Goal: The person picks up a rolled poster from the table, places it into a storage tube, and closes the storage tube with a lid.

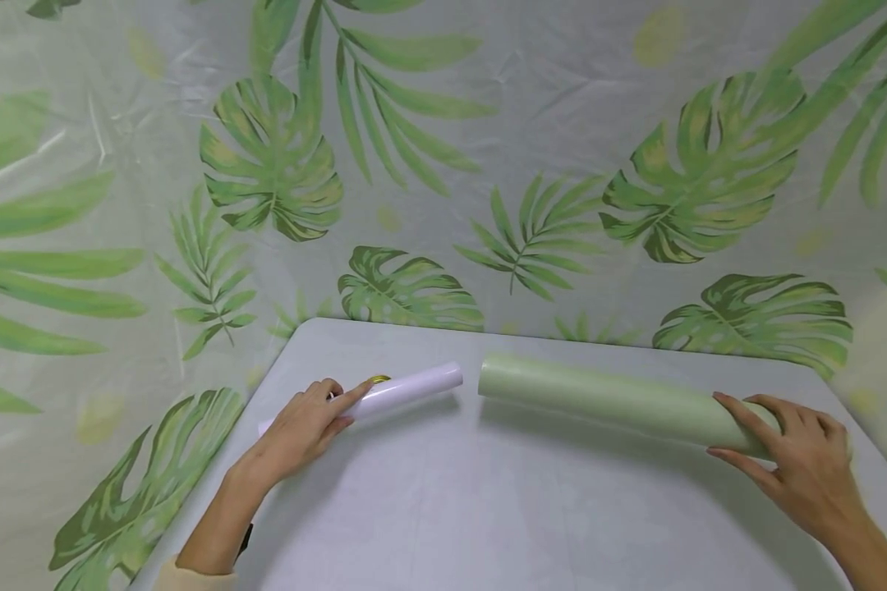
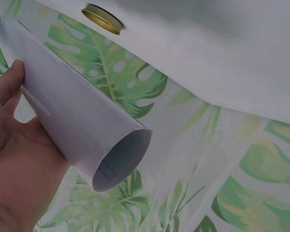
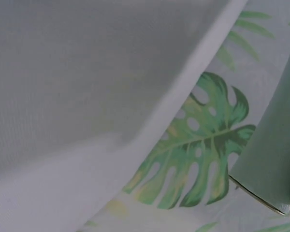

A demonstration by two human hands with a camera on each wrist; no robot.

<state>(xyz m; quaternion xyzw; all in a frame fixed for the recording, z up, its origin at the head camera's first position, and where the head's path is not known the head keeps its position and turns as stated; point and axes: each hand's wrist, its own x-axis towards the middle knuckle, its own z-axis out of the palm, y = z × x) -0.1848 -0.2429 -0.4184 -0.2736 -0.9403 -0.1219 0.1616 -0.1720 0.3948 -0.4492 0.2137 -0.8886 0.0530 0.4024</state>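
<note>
My left hand (image 1: pixel 306 431) grips a pale lilac, glossy rolled tube (image 1: pixel 414 390), held slanting above the white table. Its hollow near end shows in the left wrist view, where the palm and thumb of the left hand (image 2: pixel 24 164) lie along the lilac tube (image 2: pixel 77 106). At the right, my right hand (image 1: pixel 813 464) holds a longer, thicker light green tube (image 1: pixel 599 400) by its right end, thumb below and fingers above. The tubes' inner ends face each other across a small gap. Only part of the green tube (image 3: pixel 273 145) appears in the right wrist view.
A gold ring-shaped lid (image 2: pixel 104 19) lies on the white table (image 1: pixel 488 509), mostly hidden behind the lilac tube in the head view. Leaf-patterned sheeting (image 1: pixel 547 123) surrounds the table's back and sides. Both tubes cast shadows on the tabletop.
</note>
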